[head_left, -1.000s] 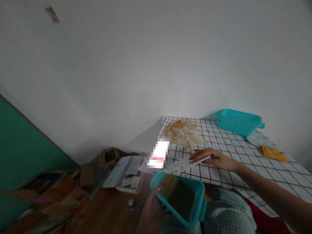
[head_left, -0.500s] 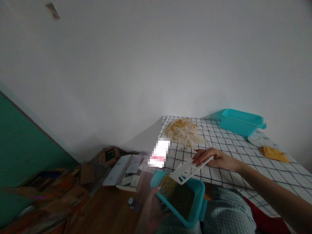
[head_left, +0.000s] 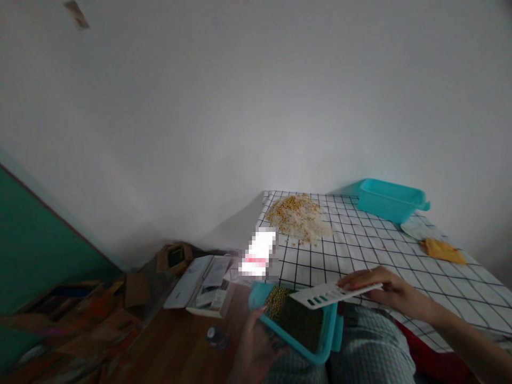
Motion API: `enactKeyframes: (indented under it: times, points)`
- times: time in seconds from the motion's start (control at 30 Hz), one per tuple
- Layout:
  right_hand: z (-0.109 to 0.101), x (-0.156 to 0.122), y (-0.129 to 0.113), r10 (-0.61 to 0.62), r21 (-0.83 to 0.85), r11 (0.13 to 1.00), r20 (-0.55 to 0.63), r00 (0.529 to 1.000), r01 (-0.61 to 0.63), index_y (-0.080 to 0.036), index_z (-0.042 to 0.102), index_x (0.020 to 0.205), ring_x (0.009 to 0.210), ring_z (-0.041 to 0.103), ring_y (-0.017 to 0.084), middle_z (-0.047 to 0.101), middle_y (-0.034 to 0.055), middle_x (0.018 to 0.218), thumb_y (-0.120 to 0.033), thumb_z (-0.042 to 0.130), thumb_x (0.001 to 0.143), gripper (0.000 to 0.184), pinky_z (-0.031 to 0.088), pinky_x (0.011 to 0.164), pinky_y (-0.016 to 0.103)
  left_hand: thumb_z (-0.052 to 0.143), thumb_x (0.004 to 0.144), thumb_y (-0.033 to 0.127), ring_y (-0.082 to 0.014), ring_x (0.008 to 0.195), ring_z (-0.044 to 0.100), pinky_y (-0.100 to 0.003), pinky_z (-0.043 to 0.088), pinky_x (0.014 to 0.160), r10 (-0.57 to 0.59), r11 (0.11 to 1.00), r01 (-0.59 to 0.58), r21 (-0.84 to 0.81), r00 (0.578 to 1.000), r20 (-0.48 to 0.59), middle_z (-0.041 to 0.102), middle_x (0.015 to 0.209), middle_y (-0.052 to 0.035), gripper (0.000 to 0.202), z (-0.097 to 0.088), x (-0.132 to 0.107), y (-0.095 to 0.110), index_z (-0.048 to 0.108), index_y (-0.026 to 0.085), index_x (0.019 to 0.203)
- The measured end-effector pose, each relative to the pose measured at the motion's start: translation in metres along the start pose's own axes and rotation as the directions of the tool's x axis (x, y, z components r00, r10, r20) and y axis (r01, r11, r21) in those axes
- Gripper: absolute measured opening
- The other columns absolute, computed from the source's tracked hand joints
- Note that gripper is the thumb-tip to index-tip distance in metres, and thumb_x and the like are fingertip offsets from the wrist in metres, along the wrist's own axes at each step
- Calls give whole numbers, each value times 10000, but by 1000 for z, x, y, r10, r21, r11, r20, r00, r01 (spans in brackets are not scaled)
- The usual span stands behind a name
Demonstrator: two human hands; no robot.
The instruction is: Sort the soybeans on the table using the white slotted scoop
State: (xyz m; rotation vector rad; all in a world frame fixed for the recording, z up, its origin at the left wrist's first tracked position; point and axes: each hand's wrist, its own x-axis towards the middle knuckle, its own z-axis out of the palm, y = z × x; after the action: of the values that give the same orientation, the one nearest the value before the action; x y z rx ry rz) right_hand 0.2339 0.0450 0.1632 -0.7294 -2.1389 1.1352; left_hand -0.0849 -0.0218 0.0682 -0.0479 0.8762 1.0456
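Observation:
My left hand point(head_left: 256, 338) grips the near left side of a teal plastic box point(head_left: 334, 330), which rests on my lap by the table edge. Yellowish soybeans point(head_left: 275, 302) lie at the box's left end, beside a dark brown-green layer point(head_left: 302, 324) whose kind I cannot make out. My right hand point(head_left: 382, 287) is closed on one end of a white slotted plastic plate point(head_left: 320, 292). The plate is tilted, its slotted end above the box's far right part.
Soybeans point(head_left: 294, 205) are piled with pale flakes on the checked tablecloth point(head_left: 352, 245). A second teal box point(head_left: 390, 201) stands by the wall, near a yellow cloth point(head_left: 444, 250). A blurred-out bright rectangle point(head_left: 259, 250) is at the table's left edge. Cartons point(head_left: 138, 289) and a bottle point(head_left: 214, 335) are lower left.
My right hand has moved right and slightly down with the slotted plate, which now lies flatter. More of the plate has drawn away from the soybean end. My left hand keeps holding the box.

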Motion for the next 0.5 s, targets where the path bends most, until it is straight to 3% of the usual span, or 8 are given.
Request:
enactKeyframes:
  times: [0.07, 0.13, 0.27, 0.33, 0.5]
  points:
    - [-6, -2, 1, 28, -61, 998, -50, 998, -31, -283, 698, 1129, 1113, 624, 268, 692, 72, 1172, -312, 556, 918, 255, 507, 964, 442, 613, 750, 437, -286, 780, 666, -411, 499, 683, -4, 1000, 5, 26, 1000, -9, 741, 908, -102, 495, -3, 7, -3, 585, 170, 1166]
    - [-16, 0, 9, 84, -108, 989, -180, 980, -105, -275, 675, 1165, 1072, 644, 277, 689, 79, 1177, -355, 571, 906, 290, 534, 924, 439, 622, 742, 445, -296, 782, 669, -416, 496, 691, 8, 999, -8, 43, 1000, -5, 740, 912, -109, 548, -4, 12, -6, 556, 160, 1205]
    - [-34, 16, 28, 98, -149, 972, -457, 884, -184, -246, 607, 1244, 1021, 657, 288, 686, 83, 1179, -429, 547, 906, 389, 545, 886, 451, 622, 755, 430, -274, 766, 668, -397, 492, 688, 44, 999, -44, 28, 999, 6, 737, 925, -102, 592, -3, 11, -12, 505, 168, 1273]
    - [-37, 24, 33, 60, -224, 954, -504, 862, -198, -235, 598, 1247, 999, 656, 290, 689, 79, 1162, -437, 528, 913, 396, 537, 878, 453, 622, 761, 428, -259, 756, 663, -386, 490, 689, 67, 997, -66, 33, 998, 0, 736, 916, -94, 575, 0, 8, -14, 505, 167, 1260]
    - [-30, 37, 38, 41, -332, 914, -497, 867, -233, -213, 596, 1225, 864, 675, 269, 711, 75, 1033, -431, 467, 939, 382, 555, 762, 398, 625, 771, 442, -251, 831, 660, -368, 485, 710, 100, 993, -100, 57, 995, 0, 716, 1021, -112, 523, 4, 6, -16, 514, 171, 1204]
